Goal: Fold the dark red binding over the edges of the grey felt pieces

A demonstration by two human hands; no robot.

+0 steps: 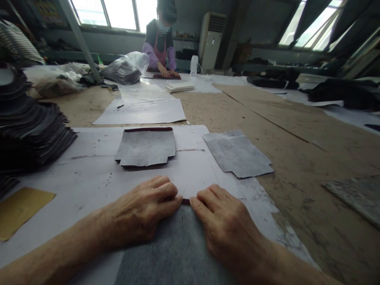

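A grey fabric piece (175,253) lies on white paper right in front of me, a narrow dark red edge folded over along its far side. My left hand (145,206) is closed on that folded edge, its thumb pressing toward the middle. From the other side my right hand (228,221) grips the same edge, thumb and fingers together. A short strip of the red fold shows between the two thumbs; the rest of it is under my hands. Beyond them lies another grey piece (146,148) with a red folded edge. To its right is a flat grey piece (239,153) with a notched corner.
A tall stack of dark fabric pieces (29,126) stands at the left, near a tan card (23,211). White paper sheets (142,111) lie farther back. Across the table a person (160,47) works over a dark red piece. Dark fabric (344,93) is heaped at the right.
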